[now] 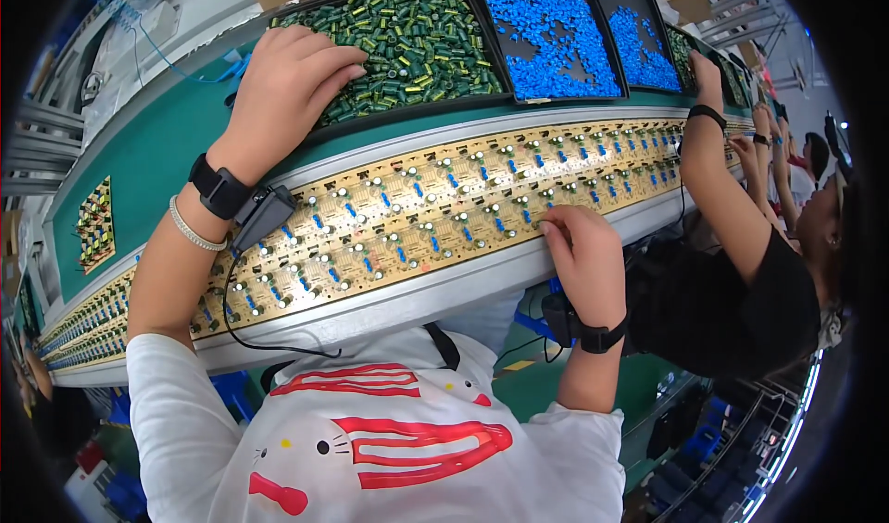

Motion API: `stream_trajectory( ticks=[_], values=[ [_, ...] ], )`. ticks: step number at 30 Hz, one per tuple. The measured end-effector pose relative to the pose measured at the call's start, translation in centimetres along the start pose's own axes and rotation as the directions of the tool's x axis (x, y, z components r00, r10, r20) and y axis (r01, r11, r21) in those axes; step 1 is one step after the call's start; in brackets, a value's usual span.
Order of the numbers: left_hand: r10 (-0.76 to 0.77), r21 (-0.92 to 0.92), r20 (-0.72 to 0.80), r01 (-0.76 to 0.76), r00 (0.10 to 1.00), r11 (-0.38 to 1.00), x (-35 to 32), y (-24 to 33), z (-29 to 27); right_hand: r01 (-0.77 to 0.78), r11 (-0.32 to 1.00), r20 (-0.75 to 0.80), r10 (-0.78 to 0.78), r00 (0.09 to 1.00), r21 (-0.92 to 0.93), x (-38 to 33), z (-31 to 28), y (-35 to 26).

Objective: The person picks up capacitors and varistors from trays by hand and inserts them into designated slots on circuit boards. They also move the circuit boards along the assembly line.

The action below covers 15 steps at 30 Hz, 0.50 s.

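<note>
At upper centre, glossy, yellow-striped green cylinders (pixel 421 46) heap by your curled left hand (pixel 294 74); your right hand (pixel 588 250) bends at flat golden circuit boards (pixel 407 222); whether either grips, I can't tell.

an electronics factory, with circuit boards (pixel 435 210) along a metal-railed line (pixel 417 296), trays (pixel 505 37) of components (pixel 417 46) and co-workers (pixel 732 315).

Loose green cylinders (pixel 417 46) beside two long rows of circuit boards (pixel 398 216)

The tan circuit boards lie flat in two parallel rows, studded with small upright blue pieces (pixel 419 190) and round, pale-topped parts (pixel 342 193). Just beyond the circuit boards' far edge sits a shallow black tray (pixel 435 106). Inside it the green cylinders, striped yellowish, lie heaped at all angles, hiding most of its floor.
</note>
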<state>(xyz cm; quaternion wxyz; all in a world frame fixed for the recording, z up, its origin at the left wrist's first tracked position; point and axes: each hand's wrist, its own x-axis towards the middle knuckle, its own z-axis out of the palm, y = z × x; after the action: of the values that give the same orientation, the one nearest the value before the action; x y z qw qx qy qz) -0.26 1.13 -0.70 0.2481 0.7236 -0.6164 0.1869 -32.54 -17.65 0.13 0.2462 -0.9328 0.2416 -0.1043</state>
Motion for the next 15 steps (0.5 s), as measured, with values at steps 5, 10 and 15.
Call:
stream_trajectory(
  ticks=[5,10,15],
  values=[
    [0.029,0.032,-0.069,-0.027,0.997,0.999,0.1,0.1,-0.2,0.047,0.997,0.053,-0.044,0.998,-0.060,0.4,-0.1,-0.1],
    [-0.049,-0.048,-0.075,0.046,0.996,0.998,0.2,3.2,-1.8,0.079,0.994,0.100,-0.071,0.992,-0.077,0.7,-0.4,-0.3],
    [0.006,-0.254,0.085,0.015,0.996,0.967,0.5,6.9,-2.6,0.073,0.994,0.125,-0.063,0.990,-0.081,1.0,-0.2,-0.4]
  ],
)
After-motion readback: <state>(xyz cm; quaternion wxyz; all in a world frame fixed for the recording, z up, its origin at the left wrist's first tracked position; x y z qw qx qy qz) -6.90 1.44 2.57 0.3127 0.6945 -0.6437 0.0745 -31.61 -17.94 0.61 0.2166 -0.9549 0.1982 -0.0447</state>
